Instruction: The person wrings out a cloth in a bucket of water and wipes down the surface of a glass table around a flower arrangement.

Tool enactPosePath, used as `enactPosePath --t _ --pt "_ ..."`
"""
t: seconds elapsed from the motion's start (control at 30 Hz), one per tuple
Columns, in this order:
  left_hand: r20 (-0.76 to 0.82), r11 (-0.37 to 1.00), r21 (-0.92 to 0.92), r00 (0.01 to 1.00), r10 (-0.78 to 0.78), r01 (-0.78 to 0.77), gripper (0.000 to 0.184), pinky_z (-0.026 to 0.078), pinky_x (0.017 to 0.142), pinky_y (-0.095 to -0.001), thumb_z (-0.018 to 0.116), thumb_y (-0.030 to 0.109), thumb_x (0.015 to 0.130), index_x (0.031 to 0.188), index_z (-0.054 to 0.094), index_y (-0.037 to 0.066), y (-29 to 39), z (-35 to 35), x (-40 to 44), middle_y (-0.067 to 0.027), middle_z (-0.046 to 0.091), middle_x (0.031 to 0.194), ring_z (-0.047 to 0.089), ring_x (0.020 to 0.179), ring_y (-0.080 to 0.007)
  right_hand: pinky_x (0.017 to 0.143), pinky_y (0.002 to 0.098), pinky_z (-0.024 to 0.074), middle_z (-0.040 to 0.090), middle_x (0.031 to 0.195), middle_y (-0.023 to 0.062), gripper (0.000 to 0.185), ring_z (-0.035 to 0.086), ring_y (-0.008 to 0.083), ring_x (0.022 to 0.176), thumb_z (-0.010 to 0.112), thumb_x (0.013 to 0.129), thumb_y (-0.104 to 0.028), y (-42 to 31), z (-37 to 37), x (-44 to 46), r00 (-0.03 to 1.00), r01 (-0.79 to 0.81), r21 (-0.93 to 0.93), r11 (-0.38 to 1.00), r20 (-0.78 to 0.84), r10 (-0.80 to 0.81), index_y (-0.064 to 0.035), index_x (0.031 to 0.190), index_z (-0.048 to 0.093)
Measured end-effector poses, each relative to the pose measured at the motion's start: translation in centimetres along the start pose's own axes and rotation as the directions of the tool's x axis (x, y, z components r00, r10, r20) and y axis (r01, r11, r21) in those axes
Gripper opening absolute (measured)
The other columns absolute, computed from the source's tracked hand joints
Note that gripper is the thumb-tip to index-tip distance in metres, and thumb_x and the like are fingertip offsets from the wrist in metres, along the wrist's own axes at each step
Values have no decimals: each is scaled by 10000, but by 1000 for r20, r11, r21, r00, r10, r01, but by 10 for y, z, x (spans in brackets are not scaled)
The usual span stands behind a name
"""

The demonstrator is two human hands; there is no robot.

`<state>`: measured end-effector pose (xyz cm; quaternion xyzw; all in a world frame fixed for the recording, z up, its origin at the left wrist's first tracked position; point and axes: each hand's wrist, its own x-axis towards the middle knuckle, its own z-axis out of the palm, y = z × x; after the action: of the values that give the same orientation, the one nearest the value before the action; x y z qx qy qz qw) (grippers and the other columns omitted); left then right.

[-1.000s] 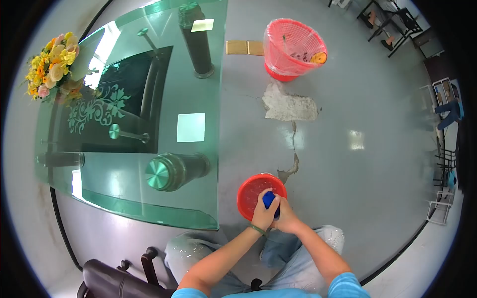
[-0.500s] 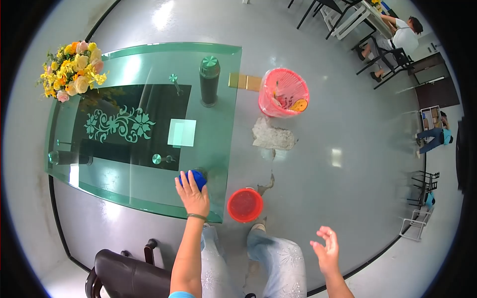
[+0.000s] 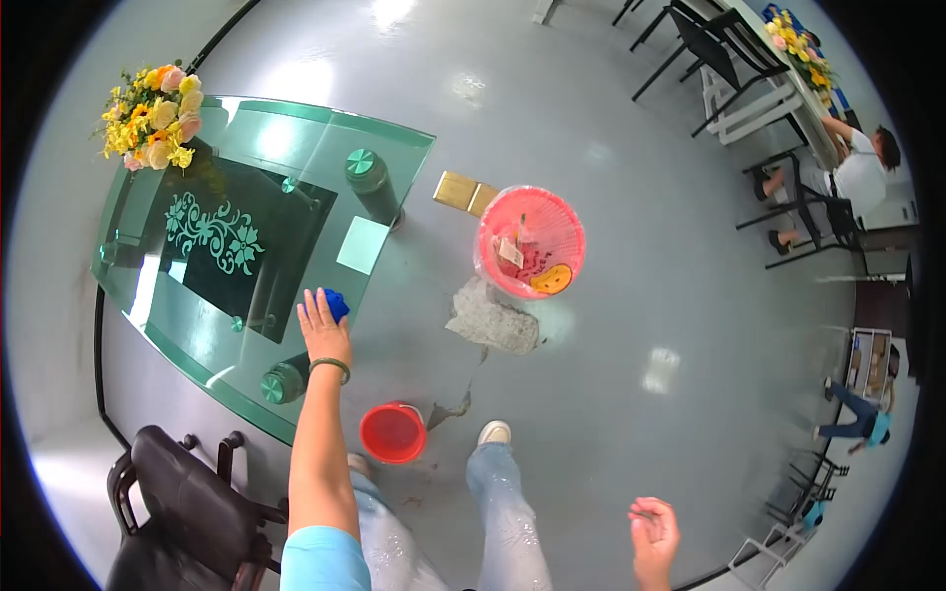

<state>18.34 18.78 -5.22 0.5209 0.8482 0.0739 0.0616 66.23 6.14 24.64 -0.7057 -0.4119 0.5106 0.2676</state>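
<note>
My left hand (image 3: 323, 335) presses down on a glass table (image 3: 222, 379), fingers spread over a bunched blue cloth (image 3: 337, 305) that bulges out between thumb and fingers. Part of the cloth is hidden under the palm. The cloth lies close to the table's right edge, below a pale square patch (image 3: 362, 244) on the glass. Out to the right, over the floor, my right hand (image 3: 653, 540) hangs in the air with loosely curled fingers. I see nothing held in it, and it touches nothing.
A red bucket (image 3: 392, 433) stands by my feet. Beyond it are a pink lined bin (image 3: 493, 256) and a rough grey floor patch (image 3: 496, 317). Flowers (image 3: 153, 118) sit on the table's far corner. An office chair (image 3: 182, 492) is at lower left. People (image 3: 859, 177) are at the right.
My view has turned, so the table appears tilted. My left hand and the blue cloth have shifted along the glass towards its right edge. My right hand's fingers have curled in more.
</note>
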Motion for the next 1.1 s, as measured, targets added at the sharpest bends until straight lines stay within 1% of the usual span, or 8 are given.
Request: enactPosePath --t 0.17,0.27,0.33,0.57,0.63,0.73,0.9,1.1 --pt "-26 974 -17 974 -224 224 737 155 1111 -480 555 224 853 1437 137 62 11 18 8 -203 115 1485 162 1328 -460 876 323 440 503 1152 118 221 504 173 1023 544 828 -13 -6 -77 59 967 -27 28 999 -254 33 -7 1048 524" --pt "-102 961 5 957 -273 275 722 111 1126 -452 535 226 860 1432 135 40 19 27 9 -222 115 1478 130 1360 -396 912 333 411 502 1154 112 250 493 181 1049 556 830 -48 -35 -85 111 968 40 -15 999 -248 -42 -11 1074 519" --pt "-98 915 17 912 -399 402 713 70 1139 -425 515 237 866 1418 136 -8 38 20 18 -239 123 1470 108 1383 -323 926 340 398 505 1154 110 268 488 186 1062 562 831 -65 -55 -93 152 972 95 -53 994 -210 -104 -8 1089 515" --pt "-261 874 81 857 -445 479 702 70 1139 -439 512 249 869 1398 157 -47 84 32 79 -208 178 1465 105 1384 -327 969 358 375 516 1156 107 320 485 202 1099 595 837 -110 -166 -88 318 952 282 -110 953 -95 -293 1 1122 503" --pt "-210 858 143 862 -460 493 700 73 1138 -446 517 248 871 1387 165 -68 104 38 111 -197 194 1463 97 1389 -311 969 352 378 514 1160 108 314 488 200 1098 594 839 -106 -185 -83 363 956 291 -101 951 -14 -294 4 1119 505" --pt "-250 872 90 858 -448 481 706 122 1123 -468 539 249 861 1402 177 -24 134 42 161 -183 184 1470 118 1375 -346 961 339 386 510 1167 107 299 493 193 1095 590 842 -97 -223 -64 406 950 306 -81 949 89 -299 8 1111 510" --pt "-342 768 -83 706 -621 635 717 204 1080 -516 572 257 844 1427 193 81 179 45 208 -166 169 1476 162 1329 -430 948 319 391 529 1152 89 292 506 173 1073 577 842 -72 -287 -38 476 890 425 -132 896 243 -386 5 1116 512" --pt "-306 695 -75 647 -698 715 702 186 1096 -492 551 235 848 1418 189 44 194 27 213 -182 176 1470 173 1330 -424 944 316 396 520 1152 106 232 504 170 1063 575 849 -71 -337 9 593 776 525 -114 844 472 -419 8 1063 533"
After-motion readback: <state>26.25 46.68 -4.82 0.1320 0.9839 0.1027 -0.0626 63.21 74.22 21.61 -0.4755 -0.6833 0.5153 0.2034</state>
